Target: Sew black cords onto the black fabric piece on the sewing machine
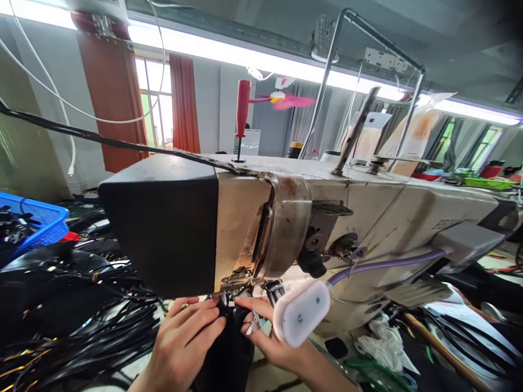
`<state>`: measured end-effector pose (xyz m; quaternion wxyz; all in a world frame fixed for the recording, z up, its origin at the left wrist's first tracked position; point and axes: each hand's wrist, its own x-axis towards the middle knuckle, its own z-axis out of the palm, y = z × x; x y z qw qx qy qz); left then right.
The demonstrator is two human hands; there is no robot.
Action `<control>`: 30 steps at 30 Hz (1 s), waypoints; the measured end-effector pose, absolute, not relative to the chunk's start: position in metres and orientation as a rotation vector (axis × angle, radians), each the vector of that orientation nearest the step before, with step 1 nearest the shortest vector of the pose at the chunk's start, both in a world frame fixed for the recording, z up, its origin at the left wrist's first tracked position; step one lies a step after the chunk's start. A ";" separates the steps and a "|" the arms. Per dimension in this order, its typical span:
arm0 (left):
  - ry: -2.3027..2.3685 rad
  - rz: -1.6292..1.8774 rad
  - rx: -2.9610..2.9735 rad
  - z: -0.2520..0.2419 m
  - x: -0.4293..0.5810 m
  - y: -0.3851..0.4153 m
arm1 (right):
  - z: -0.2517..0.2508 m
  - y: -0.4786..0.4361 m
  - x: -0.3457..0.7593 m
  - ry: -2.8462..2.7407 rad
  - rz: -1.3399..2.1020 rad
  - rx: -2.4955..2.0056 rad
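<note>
A sewing machine (245, 218) with a black end cover fills the middle of the view. Black fabric (229, 354) hangs down from under its needle area. On the fabric's left side lies my left hand (183, 337), its fingers bent together and pressing the cloth near the needle. My right hand (265, 326) is at the fabric's right edge, thumb and index finger closing on it, with a small light-blue and metal tool (258, 320) within the fingers. A white oval lamp (301, 314) partly covers the right hand. The needle itself is hard to make out.
A red screwdriver (242, 109) stands upright on the machine top. At the left are a blue basket (44, 228) and piles of black strips (81, 305). White crumpled cloth (386, 343) and a wooden stick (441, 348) lie at the lower right.
</note>
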<state>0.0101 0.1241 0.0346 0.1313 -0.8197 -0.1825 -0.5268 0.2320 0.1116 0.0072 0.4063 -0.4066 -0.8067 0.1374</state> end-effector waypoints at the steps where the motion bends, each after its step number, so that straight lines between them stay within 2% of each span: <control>1: -0.519 -1.531 -2.383 0.034 0.009 0.125 | 0.001 0.115 0.234 -2.040 0.286 -0.990; 4: -0.499 -1.470 -2.358 0.031 0.008 0.127 | -0.012 0.125 0.240 -2.086 0.174 -0.857; 15: -0.543 -1.249 -2.436 0.026 0.000 0.125 | 0.004 0.125 0.247 -2.116 0.377 -1.014; 21: -0.524 -1.248 -2.461 0.018 -0.005 0.127 | 0.000 0.127 0.248 -2.157 0.394 -1.061; 30: -0.642 -1.452 -2.341 0.020 0.005 0.128 | -0.003 0.138 0.247 -2.232 0.376 -1.087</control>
